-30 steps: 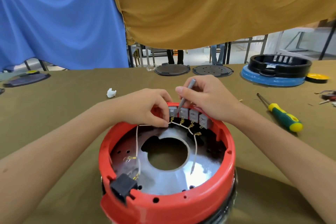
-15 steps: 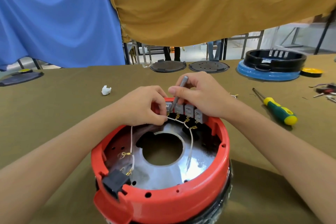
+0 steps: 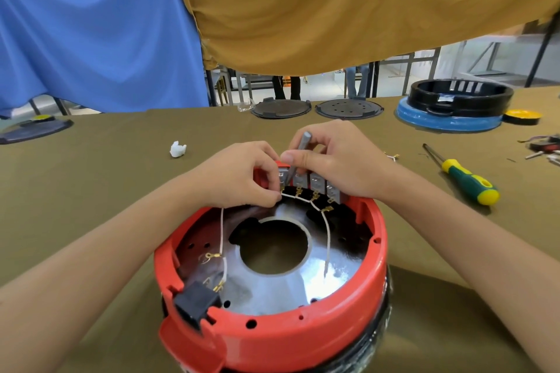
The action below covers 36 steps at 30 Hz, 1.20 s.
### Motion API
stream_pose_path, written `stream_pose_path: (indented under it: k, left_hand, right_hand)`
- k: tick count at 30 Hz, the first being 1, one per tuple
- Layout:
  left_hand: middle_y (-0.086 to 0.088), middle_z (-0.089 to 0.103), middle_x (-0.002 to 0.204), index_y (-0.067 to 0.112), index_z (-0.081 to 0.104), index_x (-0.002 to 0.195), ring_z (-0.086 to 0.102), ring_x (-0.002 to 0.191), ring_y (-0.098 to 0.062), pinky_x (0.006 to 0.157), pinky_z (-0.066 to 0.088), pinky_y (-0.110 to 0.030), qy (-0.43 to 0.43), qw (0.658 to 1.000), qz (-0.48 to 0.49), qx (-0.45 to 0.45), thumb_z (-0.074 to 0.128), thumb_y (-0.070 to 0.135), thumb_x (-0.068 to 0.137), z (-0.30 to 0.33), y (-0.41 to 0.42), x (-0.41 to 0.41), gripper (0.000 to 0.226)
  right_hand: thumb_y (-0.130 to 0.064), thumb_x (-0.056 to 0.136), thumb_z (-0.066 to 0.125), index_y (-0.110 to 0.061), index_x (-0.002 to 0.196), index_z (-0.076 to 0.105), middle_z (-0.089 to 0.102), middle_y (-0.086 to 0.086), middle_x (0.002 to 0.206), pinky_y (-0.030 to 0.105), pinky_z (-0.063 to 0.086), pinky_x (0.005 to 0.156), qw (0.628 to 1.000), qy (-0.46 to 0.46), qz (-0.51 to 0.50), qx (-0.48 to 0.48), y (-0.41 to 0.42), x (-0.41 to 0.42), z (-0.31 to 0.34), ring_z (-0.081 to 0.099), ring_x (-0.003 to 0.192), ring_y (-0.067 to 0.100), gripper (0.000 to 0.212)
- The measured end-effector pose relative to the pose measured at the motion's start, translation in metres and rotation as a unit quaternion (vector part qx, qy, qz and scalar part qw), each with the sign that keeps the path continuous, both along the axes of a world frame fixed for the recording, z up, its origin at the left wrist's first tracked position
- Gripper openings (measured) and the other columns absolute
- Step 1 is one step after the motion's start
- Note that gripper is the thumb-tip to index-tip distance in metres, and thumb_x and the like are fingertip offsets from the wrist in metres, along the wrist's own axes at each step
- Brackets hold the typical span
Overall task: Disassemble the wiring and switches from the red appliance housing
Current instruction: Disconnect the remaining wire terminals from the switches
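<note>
Centrally, just above the frame's middle, the right hand (image 3: 336,160) pinches a slim grey tool (image 3: 298,157), its long axis slanting down-left into the leftmost of four switches (image 3: 309,183) on the red housing (image 3: 272,339) far rim. Directly left, the left hand (image 3: 239,175) pinches the white wire (image 3: 325,230) at that switch, nearer it.

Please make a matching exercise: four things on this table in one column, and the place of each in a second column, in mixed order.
Things:
1. screwdriver
2. white scrap
3. grey tool
4. black connector

Places:
A. held in the right hand
B. on the near rim of the red housing
C. on the cloth, right of the housing
D. on the cloth, left of the hands

Pairs: 1-C, 2-D, 3-A, 4-B
</note>
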<state>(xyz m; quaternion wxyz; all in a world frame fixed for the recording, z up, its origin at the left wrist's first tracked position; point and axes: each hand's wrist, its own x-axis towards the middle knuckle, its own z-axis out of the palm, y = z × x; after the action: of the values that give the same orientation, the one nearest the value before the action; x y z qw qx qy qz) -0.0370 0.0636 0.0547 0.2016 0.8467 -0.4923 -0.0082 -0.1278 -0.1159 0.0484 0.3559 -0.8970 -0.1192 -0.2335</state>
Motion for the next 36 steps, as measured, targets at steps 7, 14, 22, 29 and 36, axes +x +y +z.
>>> stream_pose_path:
  k: [7,14,22,29,36]
  left_hand:
    - [0.021,0.057,0.101,0.026,0.074,0.065,0.054,0.090,0.012,0.085,0.041,-0.019,-0.017,1.000,0.010,0.003,0.080,0.020,0.074,0.000,0.000,0.000,0.013]
    - [0.024,0.060,0.101,0.027,0.078,0.066,0.059,0.088,0.006,0.091,0.045,-0.027,-0.008,1.000,0.016,-0.005,0.082,0.025,0.074,0.002,0.000,-0.002,0.009]
    - [0.025,0.059,0.100,0.026,0.079,0.068,0.060,0.089,0.003,0.093,0.046,-0.031,-0.004,1.000,0.014,-0.007,0.082,0.024,0.074,0.002,0.000,0.000,0.007]
    - [0.018,0.062,0.107,0.026,0.079,0.070,0.061,0.097,-0.003,0.096,0.046,-0.034,0.001,1.000,0.003,-0.009,0.082,0.025,0.074,0.002,-0.001,0.000,0.005]
    - [0.018,0.060,0.106,0.026,0.078,0.067,0.059,0.094,0.001,0.094,0.047,-0.035,0.005,1.000,-0.001,-0.005,0.082,0.022,0.073,0.001,0.000,0.001,0.008]
  right_hand:
    - [-0.025,0.094,0.069,-0.016,0.078,0.071,0.073,0.002,0.070,0.045,0.056,0.080,0.997,0.013,0.017,0.072,-0.003,0.001,-0.002,0.070,0.070,0.019,0.018]
    - [-0.029,0.091,0.071,-0.015,0.080,0.074,0.069,-0.004,0.067,0.025,0.049,0.060,1.000,-0.010,0.012,0.024,-0.001,-0.002,-0.001,0.060,0.057,0.007,0.018]
    - [-0.030,0.091,0.071,-0.014,0.081,0.074,0.071,-0.003,0.068,0.013,0.041,0.057,1.000,0.002,0.002,0.026,0.000,0.000,0.001,0.057,0.053,-0.001,0.019]
    - [-0.030,0.094,0.068,-0.011,0.078,0.070,0.071,0.001,0.065,0.029,0.051,0.067,0.997,0.030,-0.015,0.066,-0.001,0.012,0.004,0.064,0.062,0.013,0.025]
    - [-0.033,0.096,0.065,-0.009,0.078,0.070,0.070,0.002,0.064,0.016,0.045,0.060,0.992,0.043,-0.033,0.115,0.001,0.013,-0.001,0.059,0.057,0.005,0.031]
